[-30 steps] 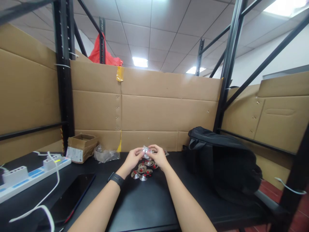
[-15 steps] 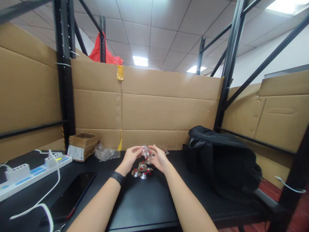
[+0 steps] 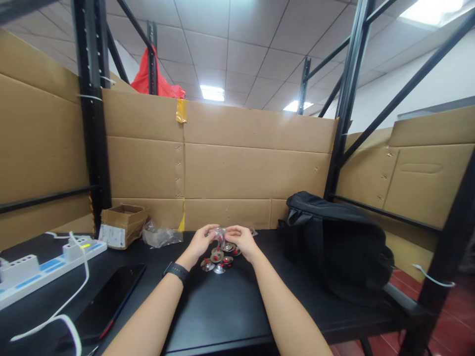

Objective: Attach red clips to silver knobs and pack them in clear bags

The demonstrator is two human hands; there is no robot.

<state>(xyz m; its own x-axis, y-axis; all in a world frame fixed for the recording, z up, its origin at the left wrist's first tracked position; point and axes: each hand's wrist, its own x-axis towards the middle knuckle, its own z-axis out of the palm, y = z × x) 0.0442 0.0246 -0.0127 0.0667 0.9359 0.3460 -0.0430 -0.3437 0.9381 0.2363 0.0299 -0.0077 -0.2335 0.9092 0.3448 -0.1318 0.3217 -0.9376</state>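
Observation:
Small silver domed discs with red bits at their middles, which look like finger cymbals [image 3: 216, 256], lie in a loose cluster on the black table [image 3: 222, 311]. Just behind and above them, my left hand [image 3: 200, 242] pinches the left side of a clear, crinkled plastic bag [image 3: 221, 236]. My right hand [image 3: 243, 241] has its bent fingers closed on the other side of that bag. Whether anything sits inside the bag I cannot make out. A dark band [image 3: 176, 272] is round my left wrist.
At left are a white power strip [image 3: 52, 267] with a white cable, a black phone [image 3: 107, 299], a small open carton [image 3: 124, 225] and crumpled clear plastic [image 3: 162, 236]. A black backpack [image 3: 334, 242] stands at right. A cardboard wall [image 3: 230, 168] closes off the back.
My right hand has turned over the plastic bag, its fingers now bent downward, and the bag sits a little lower. The view has shifted slightly.

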